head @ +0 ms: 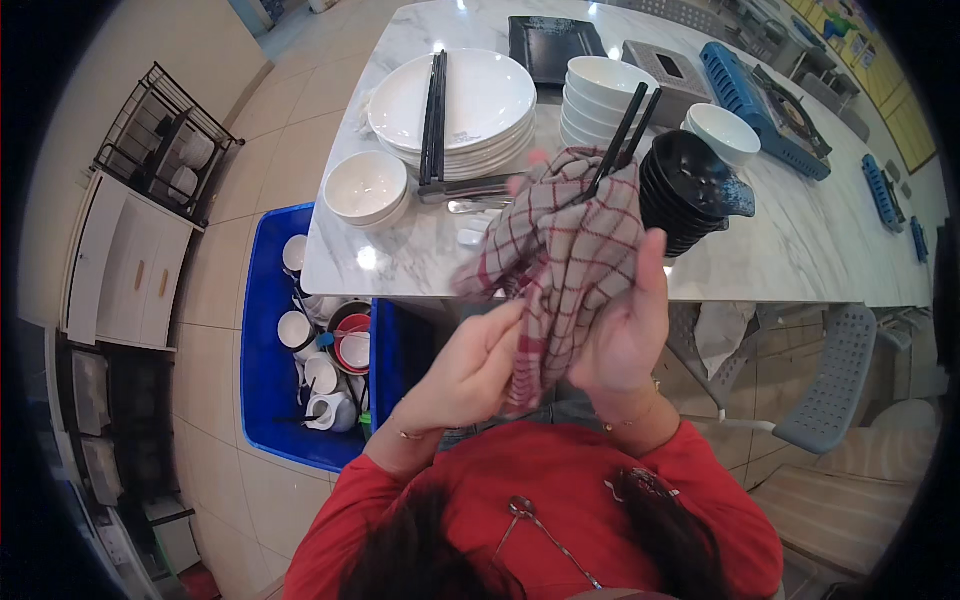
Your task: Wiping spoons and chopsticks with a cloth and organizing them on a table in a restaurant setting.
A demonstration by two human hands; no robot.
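Observation:
My left hand (pixel 472 364) grips the bunched lower end of a grey-and-red checked cloth (pixel 574 247) in front of my chest. My right hand (pixel 626 334) holds the cloth from the right side, thumb up, its other fingers mostly hidden behind the fabric. Black chopsticks (pixel 621 142) stick out of the cloth's top; their lower parts are covered. Just beyond the cloth are a stack of black bowls (pixel 694 180) and a stack of white bowls (pixel 607 82). More black chopsticks (pixel 433 112) lie across stacked white plates (pixel 487 97). Metal utensils (pixel 480 204) lie nearby, partly hidden.
Two nested white bowls (pixel 366 187) stand near the left edge of the marble-patterned table (pixel 810 247). Farther back are a black square plate (pixel 555 45), a grey box (pixel 667 75) and a blue portable stove (pixel 765 112). A blue bin (pixel 255 375) of dishes stands on the floor, left.

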